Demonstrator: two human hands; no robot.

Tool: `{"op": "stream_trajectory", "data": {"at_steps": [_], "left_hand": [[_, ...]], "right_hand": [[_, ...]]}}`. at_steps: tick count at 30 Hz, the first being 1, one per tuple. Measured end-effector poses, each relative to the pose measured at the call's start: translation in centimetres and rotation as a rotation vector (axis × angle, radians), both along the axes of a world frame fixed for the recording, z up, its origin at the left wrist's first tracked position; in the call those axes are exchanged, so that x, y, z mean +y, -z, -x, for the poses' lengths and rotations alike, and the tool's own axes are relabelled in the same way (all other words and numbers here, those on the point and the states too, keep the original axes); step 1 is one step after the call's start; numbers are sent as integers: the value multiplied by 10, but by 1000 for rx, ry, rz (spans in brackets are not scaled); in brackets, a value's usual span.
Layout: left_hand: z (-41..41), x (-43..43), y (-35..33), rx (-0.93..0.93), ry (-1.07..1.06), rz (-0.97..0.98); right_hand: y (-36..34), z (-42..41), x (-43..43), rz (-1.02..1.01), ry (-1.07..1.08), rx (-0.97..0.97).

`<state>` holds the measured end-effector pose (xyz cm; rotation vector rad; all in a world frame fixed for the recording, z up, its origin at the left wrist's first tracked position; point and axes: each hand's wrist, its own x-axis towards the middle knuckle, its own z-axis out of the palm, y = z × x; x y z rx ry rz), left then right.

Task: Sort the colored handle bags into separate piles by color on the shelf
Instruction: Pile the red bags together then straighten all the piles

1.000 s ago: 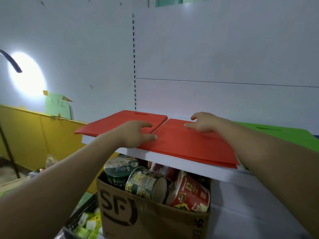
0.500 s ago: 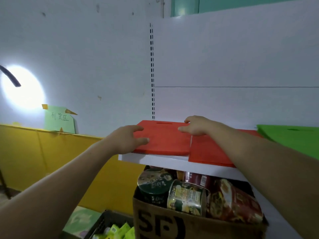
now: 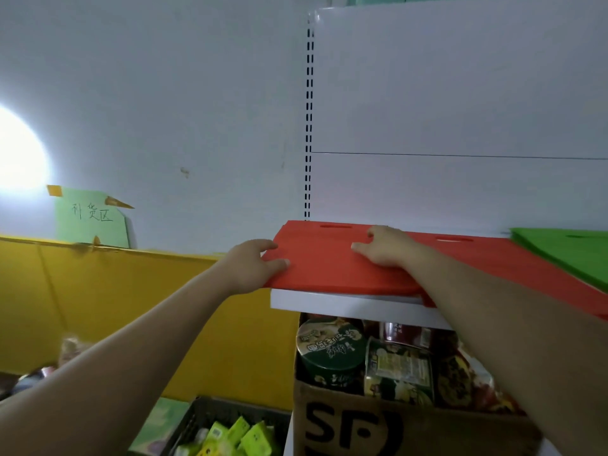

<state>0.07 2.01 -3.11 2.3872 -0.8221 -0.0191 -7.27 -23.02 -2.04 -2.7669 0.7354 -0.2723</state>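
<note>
You're pinching the left edge of the red bags [image 3: 329, 269] w/ left hand [image 3: 251, 266]; right hand [image 3: 385, 250] is pressing flat on top. Stack's lying on the shelf [image 3: 345, 307], green bags [image 3: 566, 251] to the right. Prob. light, thin, floppy, slick, so I'm advising whole-stack edge grips.

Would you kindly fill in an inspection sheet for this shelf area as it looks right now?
Surface: white shelf, mostly covered.
Job's things: left red pile overhangs the shelf's left end; right red pile beside it; green pile far right.
Clutter: cardboard box of noodle cups below the shelf; crate of green packets lower left.
Hands: left hand grips the left red pile's edge, thumb on top; right hand rests on top of it, fingers spread.
Cables: nothing seen.
Surroundings: white wall, green paper sign, yellow panel.
</note>
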Motion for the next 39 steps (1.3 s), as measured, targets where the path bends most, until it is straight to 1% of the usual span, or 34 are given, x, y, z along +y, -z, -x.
{"op": "stream_trajectory", "data": {"at_steps": [3,7,11,16,21,23,25,27,30,33,34,39], "left_hand": [[-2,-5,4,57,30,-49],[-8,-6,5,155,32,-73],[-11,-7,8,183,37,-49],[-12,-7,10,164,35,-47],[-10,-5,8,155,47,-56],[-10,-5,7,155,46,-58],[-8,-4,6,156,46,-62],[-6,-4,5,157,46,-72],[-4,-4,3,145,45,-90],[-2,-4,2,140,42,-104],[-2,-3,2,144,41,-104],[-2,0,-1,175,42,-42]], "right_hand": [[-2,-4,-1,-36,29,139],[-7,-7,-4,-17,49,198],[-12,-10,-3,27,62,181],[-14,-15,-11,44,140,78],[-15,-18,-17,104,214,153],[-19,-21,-16,112,236,145],[-21,-23,-18,81,264,69],[-21,-25,-21,-10,276,-56],[-21,-27,-29,-177,208,-278],[-24,-23,-31,-316,132,-428],[-26,-20,-29,-318,106,-472],[-43,7,-10,-148,-119,-729]]}}
